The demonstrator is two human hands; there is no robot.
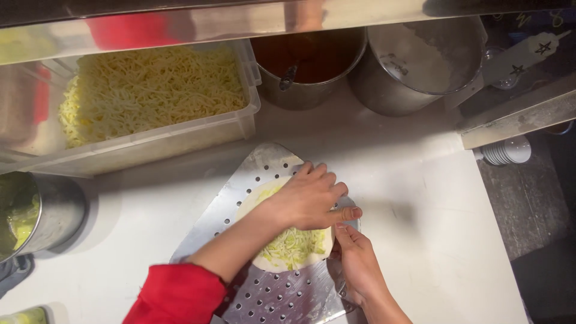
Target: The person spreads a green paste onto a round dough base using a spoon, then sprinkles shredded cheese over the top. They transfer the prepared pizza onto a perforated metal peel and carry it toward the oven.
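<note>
My left hand [309,198] lies palm-down, fingers spread wide, flat on the one round of dough [291,249] topped with shredded cheese; its forearm in a red sleeve [177,295] crosses from lower left. My right hand [357,264] reaches up from below, fingers loosely curled against the dough's right edge, gripping nothing that I can see. The dough sits on one perforated metal peel [264,165] on the white counter [420,204]. Behind stand one clear tub of shredded cheese [150,90] and two steel pots [420,66]; a third metal container [36,213] stands left
</note>
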